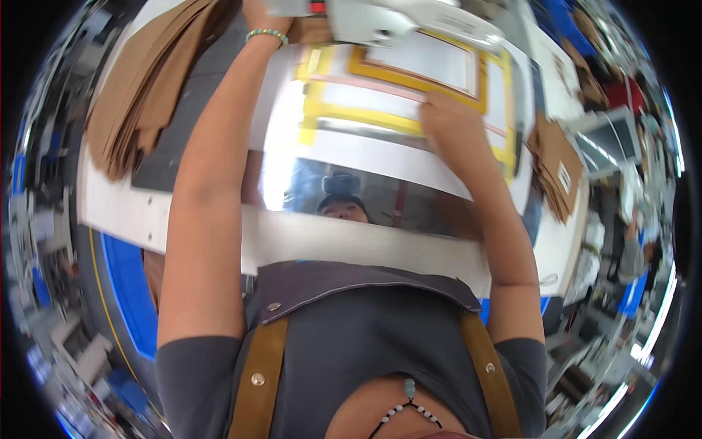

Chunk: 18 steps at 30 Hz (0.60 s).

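My right hand [455, 128] is closed over the worktop, its curled fingers at the near edge of an amber rectangular frame [409, 82]. Whatever they may pinch is hidden. Under the frame lies a white sheet or template with yellow tape strips [365, 117] and a thin pinkish strip [376, 88]. My left hand [265, 13] reaches to the far side, beside a white machine head [373, 25], perhaps a sewing machine. It is cut off by the upper edge, so its fingers do not show. Near it is a small brown piece [312, 31].
A shiny, reflective plate [380, 192] lies nearest me on the white table [351, 245]. Stacked brown flat pieces [139, 95] lie at left over a dark mat [201, 102]; more brown pieces [557, 164] are at right beside a grey screen [607, 143]. Blue bins [130, 285] stand below.
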Each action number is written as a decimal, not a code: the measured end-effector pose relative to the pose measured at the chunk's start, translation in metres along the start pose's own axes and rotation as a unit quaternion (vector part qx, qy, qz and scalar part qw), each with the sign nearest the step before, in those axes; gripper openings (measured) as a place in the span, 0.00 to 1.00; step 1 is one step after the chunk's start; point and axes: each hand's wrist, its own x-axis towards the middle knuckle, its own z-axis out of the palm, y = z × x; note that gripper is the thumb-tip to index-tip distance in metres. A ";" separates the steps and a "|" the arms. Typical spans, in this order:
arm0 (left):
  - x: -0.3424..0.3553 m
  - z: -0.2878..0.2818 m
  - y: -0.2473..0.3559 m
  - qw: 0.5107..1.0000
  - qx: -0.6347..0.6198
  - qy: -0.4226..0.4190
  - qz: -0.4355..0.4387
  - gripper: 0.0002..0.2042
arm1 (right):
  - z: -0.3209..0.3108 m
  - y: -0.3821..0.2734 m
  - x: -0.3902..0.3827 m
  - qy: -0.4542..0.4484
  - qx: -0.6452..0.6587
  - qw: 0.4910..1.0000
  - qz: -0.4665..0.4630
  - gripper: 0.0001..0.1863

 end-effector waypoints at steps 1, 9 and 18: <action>0.001 -0.004 0.004 0.999 0.019 0.030 -0.007 0.12 | 0.007 0.005 -0.003 0.012 0.013 1.000 0.003 0.03; -0.107 -0.347 0.017 0.951 0.244 0.061 -0.182 0.17 | -0.015 0.000 -0.011 -0.007 0.070 0.997 0.023 0.06; -0.427 -0.538 -0.003 0.819 0.347 0.088 -0.448 0.18 | -0.025 0.023 -0.014 -0.040 0.229 0.956 0.178 0.03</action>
